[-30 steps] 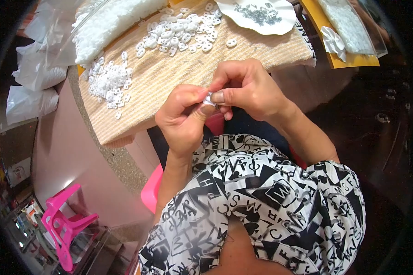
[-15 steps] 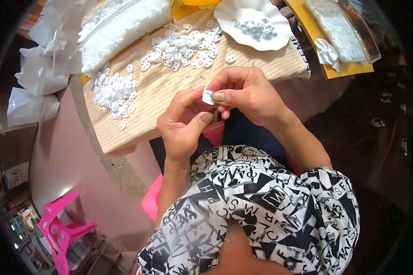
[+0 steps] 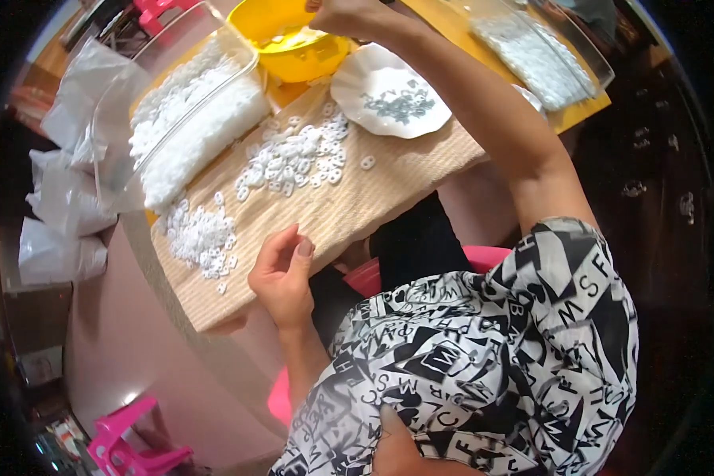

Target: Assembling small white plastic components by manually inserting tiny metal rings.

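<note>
My right hand (image 3: 349, 16) reaches over a yellow basin (image 3: 293, 62) at the far edge, its fingers pressed together. Whatever they pinch, if anything, is hidden. White pieces lie inside the basin. Near the front edge of the cloth-covered board (image 3: 341, 202), my left hand (image 3: 284, 278) is curled closed, and its palm cannot be seen into. Beyond it lie two groups of small white plastic pieces with holes: a larger pile (image 3: 297, 155) in the middle and a smaller pile (image 3: 201, 238) at the left. A white scalloped plate (image 3: 353, 75) carries many small grey metal bits.
A clear bin (image 3: 202, 119) full of white pieces stands at the back left, with another clear bin (image 3: 539, 67) at the back right. Stuffed white plastic bags (image 3: 63, 250) sit at the left. A pink stool (image 3: 123, 436) stands on the floor, lower left.
My hands have come apart. The right one has moved up and away to the yellow basin, and the white piece pinched before no longer shows. My left hand is slightly lower in view.
</note>
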